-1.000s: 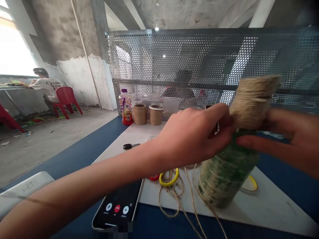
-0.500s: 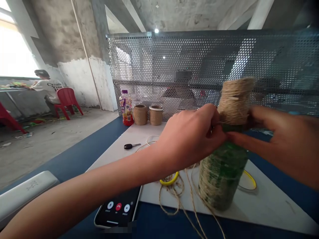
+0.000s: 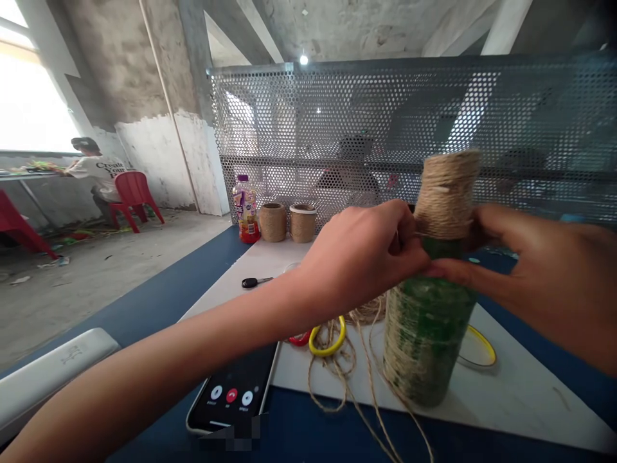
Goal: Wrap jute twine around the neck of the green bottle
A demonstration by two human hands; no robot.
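Note:
A green bottle stands upright on a white board, its neck wound with tan twine. Sparse fibres cling to its lower body. My left hand is closed in a pinch at the left of the neck, on a strand of twine at the lower edge of the winding. Round the right of the neck, my right hand grips the bottle; its thumb crosses the front to meet my left fingertips, and its other fingers are hidden behind. Loose twine trails down beside the bottle over the board's front edge.
On the white board lie a yellow loop, a yellow-edged ring and a key. Behind stand a drink bottle and two twine-covered pots. A phone lies in front; a perforated screen bounds the back.
The bottle's wound neck has tipped slightly left, and both hands have moved a little left with it. More of the yellow loop and a red one beside it now show below my left forearm.

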